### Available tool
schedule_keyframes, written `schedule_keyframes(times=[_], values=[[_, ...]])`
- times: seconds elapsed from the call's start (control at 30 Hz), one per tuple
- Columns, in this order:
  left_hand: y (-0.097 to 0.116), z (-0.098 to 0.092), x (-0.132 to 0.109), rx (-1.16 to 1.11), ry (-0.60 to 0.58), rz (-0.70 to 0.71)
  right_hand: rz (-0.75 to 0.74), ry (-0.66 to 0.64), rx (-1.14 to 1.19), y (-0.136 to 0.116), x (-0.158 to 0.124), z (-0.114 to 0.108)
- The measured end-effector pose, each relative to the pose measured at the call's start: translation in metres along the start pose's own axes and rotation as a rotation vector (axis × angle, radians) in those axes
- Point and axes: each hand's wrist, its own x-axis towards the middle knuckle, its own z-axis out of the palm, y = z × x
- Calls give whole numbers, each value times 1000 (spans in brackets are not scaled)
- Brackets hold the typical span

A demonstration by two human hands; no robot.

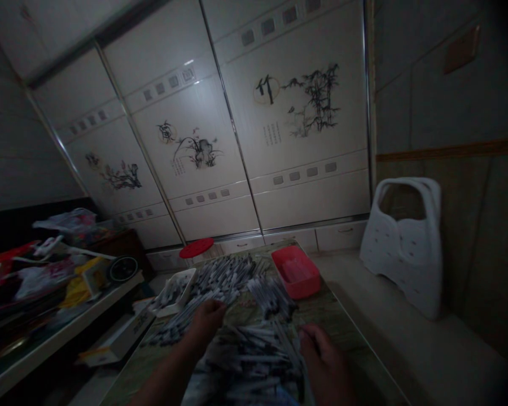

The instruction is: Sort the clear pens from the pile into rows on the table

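A big heap of thin pen-like sticks (237,304), pale with dark ends, covers a low table (342,332). My left hand (207,322) reaches into the middle of the heap with its fingers curled down among the sticks. At the near right side of the heap, my right hand (325,366) rests with fingers bent against the sticks. The dim light hides whether either hand grips anything.
A red tray (296,272) sits at the table's far right and a white tray (173,293) with sticks at its left edge. A red round lid (197,247) lies beyond. A cluttered shelf (46,293) stands left; a white plastic seat (406,242) rests on the bench right.
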Motion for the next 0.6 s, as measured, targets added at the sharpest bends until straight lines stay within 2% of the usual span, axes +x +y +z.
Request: schedule_keyframes(times=[0.1, 0.2, 0.3, 0.4, 0.47, 0.6], values=[[24, 11, -37, -333, -123, 16, -35, -41, 9, -7, -6, 8], [42, 30, -74, -593, -263, 29, -14, -78, 56, -20, -14, 14], [50, 55, -100, -761, -375, 19, 38, -171, 110, -30, -19, 15], [49, 75, -111, -869, -473, 6, 45, -258, 143, -29, -18, 14], [47, 81, -114, -894, -453, 10, 25, -240, 131, -24, -15, 14], [48, 71, -115, -883, -173, 14, 29, -206, 175, -16, -13, 14]])
